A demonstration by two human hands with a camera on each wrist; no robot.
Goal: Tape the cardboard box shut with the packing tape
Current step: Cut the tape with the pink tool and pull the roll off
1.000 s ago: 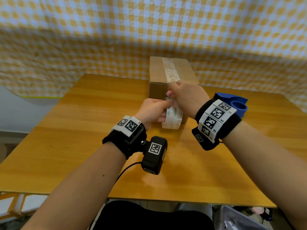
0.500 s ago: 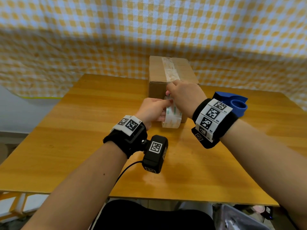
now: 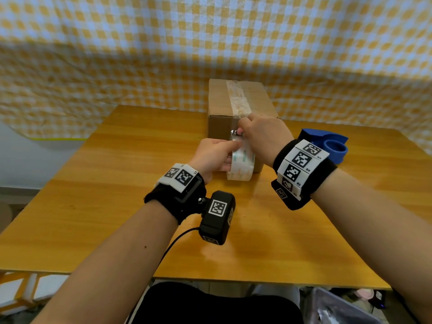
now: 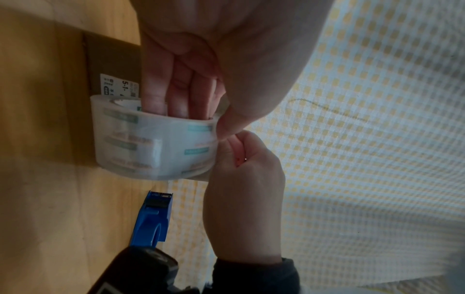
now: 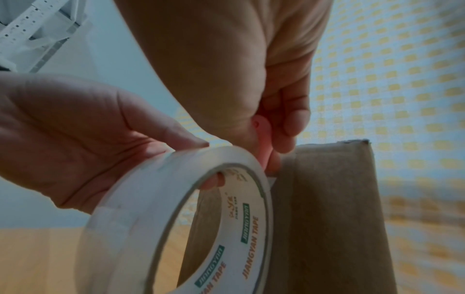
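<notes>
A brown cardboard box (image 3: 238, 106) stands at the table's far middle, with a strip of clear tape along its top. The packing tape roll (image 3: 240, 167) stands upright against the box's near face. My left hand (image 3: 224, 157) grips the roll, fingers (image 4: 176, 95) through the core and thumb on the outer rim. My right hand (image 3: 243, 133) pinches the tape's free end at the top of the roll, close to the box's front face (image 5: 327, 199). In the right wrist view the roll (image 5: 176, 218) fills the foreground and its right fingertips (image 5: 276, 139) touch the cardboard.
A blue tape dispenser (image 3: 327, 146) lies on the wooden table (image 3: 93, 195) just right of the box, behind my right wrist. A yellow checked cloth (image 3: 210, 43) hangs behind the table. The table's near edge runs right in front of my body.
My right hand has shifted very slightly at the top of the roll. The roll, the box and my left hand stay where they were.
</notes>
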